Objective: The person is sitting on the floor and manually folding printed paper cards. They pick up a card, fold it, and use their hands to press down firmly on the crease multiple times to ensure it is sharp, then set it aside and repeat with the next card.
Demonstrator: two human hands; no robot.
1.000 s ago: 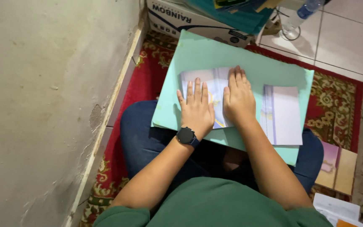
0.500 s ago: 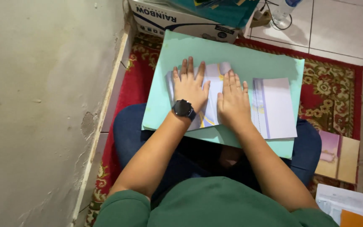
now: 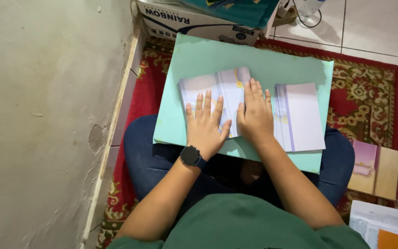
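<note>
A mint-green sheet (image 3: 217,57) lies across my lap as a flat work surface. On it rests a folded piece of pale printed paper (image 3: 210,90). My left hand (image 3: 205,124), with a black watch on the wrist, lies flat on that paper, fingers spread. My right hand (image 3: 255,113) presses flat beside it on the paper's right edge. A second white paper with a purple edge (image 3: 300,115) lies to the right of my right hand, untouched.
A cardboard box (image 3: 194,20) with a teal item on top stands ahead. A red patterned rug (image 3: 367,97) covers the floor under me. A rough wall (image 3: 42,120) runs close on the left. Pink and tan sheets (image 3: 376,168) and more papers (image 3: 378,223) lie at right.
My left hand slid down toward me on the paper, and both hands stay pressed flat. The view shifted slightly.
</note>
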